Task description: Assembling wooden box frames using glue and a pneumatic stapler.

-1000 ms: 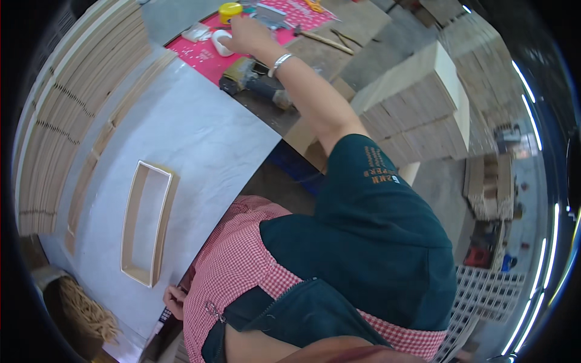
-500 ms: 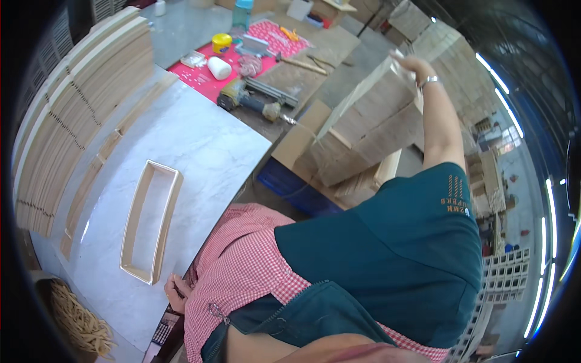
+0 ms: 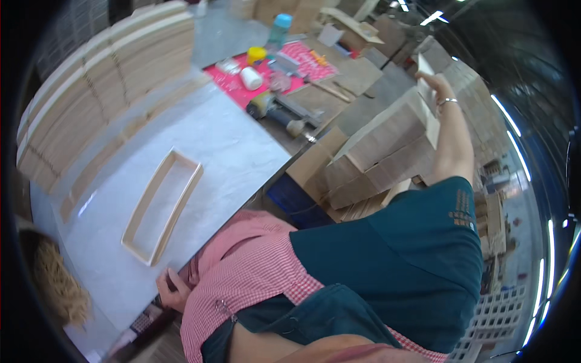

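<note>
My right hand reaches far out to the right with fingers closed on the edge of a thin pale wooden board. The board stands steeply tilted against the end of a stack of wooden boards; motion blurs its outline. My left hand rests by the near edge of the marble-patterned table, fingers loosely curled, a gap showing between thumb and finger, and nothing visible in it. Close to it on the table lies a long, narrow wooden frame, open in the middle.
Stacked wooden pieces rise at the table's left. A container of wood strips sits lower left. Beyond the table are a power tool, a hammer, a yellow tub and a blue bottle. A blue crate stands below.
My right hand has drawn a thin board up from the end of the stack. My left hand has shifted slightly at the table edge. The whole view has turned a little.
</note>
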Demonstrator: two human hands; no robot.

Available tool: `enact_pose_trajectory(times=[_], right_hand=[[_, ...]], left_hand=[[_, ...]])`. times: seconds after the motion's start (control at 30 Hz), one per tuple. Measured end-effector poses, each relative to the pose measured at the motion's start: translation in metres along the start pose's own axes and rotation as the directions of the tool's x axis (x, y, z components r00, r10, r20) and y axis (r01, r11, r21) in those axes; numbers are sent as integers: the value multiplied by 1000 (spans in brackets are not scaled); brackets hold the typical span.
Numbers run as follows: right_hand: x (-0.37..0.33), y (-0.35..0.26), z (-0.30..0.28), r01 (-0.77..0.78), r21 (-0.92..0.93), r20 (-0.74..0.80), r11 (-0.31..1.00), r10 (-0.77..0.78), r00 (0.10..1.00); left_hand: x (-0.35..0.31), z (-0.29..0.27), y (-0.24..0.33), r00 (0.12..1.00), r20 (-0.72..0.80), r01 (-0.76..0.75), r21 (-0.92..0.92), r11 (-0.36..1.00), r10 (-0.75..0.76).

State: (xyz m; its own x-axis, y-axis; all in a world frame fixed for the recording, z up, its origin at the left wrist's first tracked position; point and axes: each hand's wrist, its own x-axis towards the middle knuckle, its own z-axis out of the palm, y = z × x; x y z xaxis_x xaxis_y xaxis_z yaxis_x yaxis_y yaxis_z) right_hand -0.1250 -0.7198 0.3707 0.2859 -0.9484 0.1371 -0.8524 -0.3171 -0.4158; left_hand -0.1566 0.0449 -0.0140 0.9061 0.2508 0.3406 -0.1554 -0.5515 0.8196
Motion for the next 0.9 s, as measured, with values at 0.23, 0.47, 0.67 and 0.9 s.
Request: enact_pose_trajectory(times=[0.23, 0.47, 0.67, 0.9], right_hand=[[-156, -156, 146, 981, 135, 143, 142, -982, 123], [-421, -213, 270, 673, 591, 123, -444, -775, -620], [-463, -227, 307, 574, 562, 78, -596, -652, -754], [-468, -241, 335, 550, 526, 79, -649, -606, -791]], left_hand=[[36, 3, 6, 994, -88, 71, -4, 997, -71], [35, -15, 12, 954, -198, 257, 148, 955, -225], [35, -6, 22, 959, -246, 186, 179, 966, -139], [47, -4, 31, 963, -243, 183, 268, 946, -117]])
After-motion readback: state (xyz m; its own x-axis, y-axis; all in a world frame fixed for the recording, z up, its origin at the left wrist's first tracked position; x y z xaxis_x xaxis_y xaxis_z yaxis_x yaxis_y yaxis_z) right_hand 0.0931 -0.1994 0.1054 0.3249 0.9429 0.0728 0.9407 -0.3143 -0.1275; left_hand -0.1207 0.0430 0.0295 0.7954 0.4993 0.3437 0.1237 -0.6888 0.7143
